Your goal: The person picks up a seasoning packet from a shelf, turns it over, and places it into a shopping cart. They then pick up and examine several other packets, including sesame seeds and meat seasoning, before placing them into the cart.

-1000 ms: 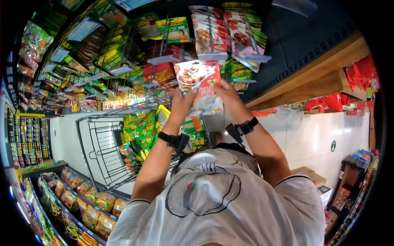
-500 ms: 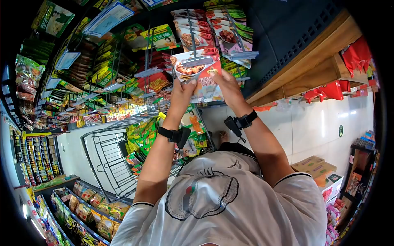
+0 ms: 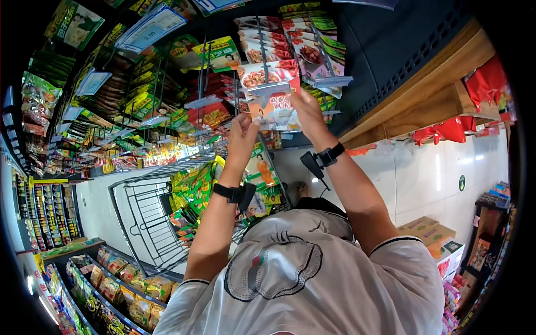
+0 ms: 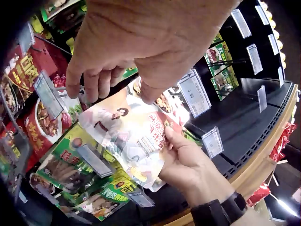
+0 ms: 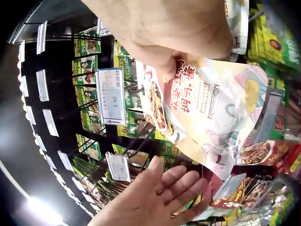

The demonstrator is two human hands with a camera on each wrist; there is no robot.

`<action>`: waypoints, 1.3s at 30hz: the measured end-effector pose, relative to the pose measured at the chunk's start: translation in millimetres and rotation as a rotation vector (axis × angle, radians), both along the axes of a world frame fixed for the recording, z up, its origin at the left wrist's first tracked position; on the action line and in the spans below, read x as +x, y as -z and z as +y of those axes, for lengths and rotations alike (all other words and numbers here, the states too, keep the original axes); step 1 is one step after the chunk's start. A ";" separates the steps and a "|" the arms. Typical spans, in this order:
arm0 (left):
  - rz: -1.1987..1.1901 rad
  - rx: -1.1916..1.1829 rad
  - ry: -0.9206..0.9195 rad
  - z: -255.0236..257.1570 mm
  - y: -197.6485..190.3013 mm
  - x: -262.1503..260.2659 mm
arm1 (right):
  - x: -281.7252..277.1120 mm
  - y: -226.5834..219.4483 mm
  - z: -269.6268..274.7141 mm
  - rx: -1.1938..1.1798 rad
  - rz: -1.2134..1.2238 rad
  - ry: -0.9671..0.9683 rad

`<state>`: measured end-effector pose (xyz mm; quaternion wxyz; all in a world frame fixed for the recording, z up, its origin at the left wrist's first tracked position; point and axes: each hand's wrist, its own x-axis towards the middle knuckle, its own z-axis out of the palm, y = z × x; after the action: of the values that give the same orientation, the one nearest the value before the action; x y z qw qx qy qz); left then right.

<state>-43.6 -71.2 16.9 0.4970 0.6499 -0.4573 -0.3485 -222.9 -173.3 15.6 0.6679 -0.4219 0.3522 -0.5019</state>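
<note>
A white, red and peach seasoning sauce packet (image 3: 277, 113), printed with a bowl of food, is upright at the front of a hanging row. A clear tag holder (image 3: 268, 88) overlaps its upper part in the head view. My right hand (image 3: 309, 114) pinches the packet's right side, its thumb on the printed front in the left wrist view. Beside the packet's lower left is my left hand (image 3: 242, 137). The right wrist view shows that left hand (image 5: 157, 195) with fingers spread, apart from the packet.
A wire shopping cart (image 3: 148, 215) with several green packets (image 3: 192, 187) stands below my left forearm. Metal hooks with price tags (image 3: 151, 29) and green packets (image 3: 142, 103) fill the rack leftward. A wooden shelf edge (image 3: 413, 89) runs along the right.
The packet has moved up to the hanging row, its top now behind the tag holder. My left hand has let go of its left edge and drawn slightly away; my right hand keeps hold.
</note>
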 end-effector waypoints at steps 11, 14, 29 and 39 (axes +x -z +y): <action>-0.001 0.197 -0.106 102.9 40.4 60.9 | 35.0 24.8 -70.8 -0.059 -0.046 0.091; -0.031 0.243 -0.181 141.3 59.1 84.0 | 34.7 31.7 -70.0 -0.002 0.019 0.110; -0.303 0.731 -0.172 295.8 194.6 158.9 | -38.6 66.7 20.2 0.092 0.347 -0.036; -0.386 1.109 -0.186 300.4 214.8 140.5 | -20.2 49.9 63.7 0.166 0.439 -0.284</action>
<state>96.9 229.2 -197.9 0.0194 0.9015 -0.2304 -0.3659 -243.1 -109.6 -34.3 0.6717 -0.5094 0.4658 -0.2691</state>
